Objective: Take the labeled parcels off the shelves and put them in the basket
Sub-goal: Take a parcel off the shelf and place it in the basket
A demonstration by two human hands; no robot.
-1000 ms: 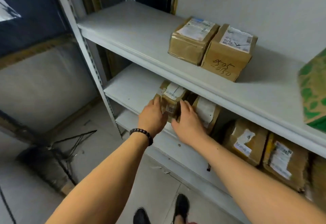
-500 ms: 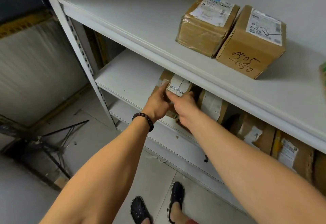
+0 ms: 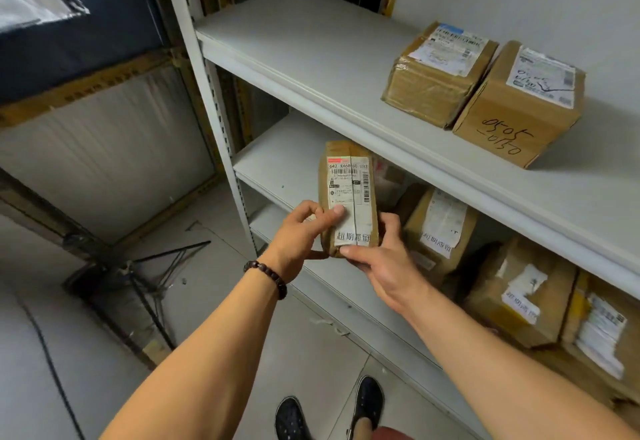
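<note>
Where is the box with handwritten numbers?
Head view, right side: the box with handwritten numbers sits on the upper shelf, beside a taped parcel on its left.

Both forearms [image 3: 214, 353] bare. Left wrist, centre of frame: dark brown beaded bracelet [image 3: 266, 278]. Bottom centre: pair of black perforated clogs [image 3: 369, 401]; beside them, a strip of dark red garment [image 3: 391, 434].

We have one view, worn on the head and aimed forward and steeply down (the wide lens bows the edges). It faces the white metal shelving rack [image 3: 311, 41], which runs from far left to near right. The left hand [image 3: 298, 235] and the right hand [image 3: 384, 259] grip the small brown taped parcel [image 3: 348, 194] at arm's length, mid-frame. The black shoes [image 3: 369, 401] on the grey tiled floor [image 3: 311, 353] mark the bottom edge.
</note>
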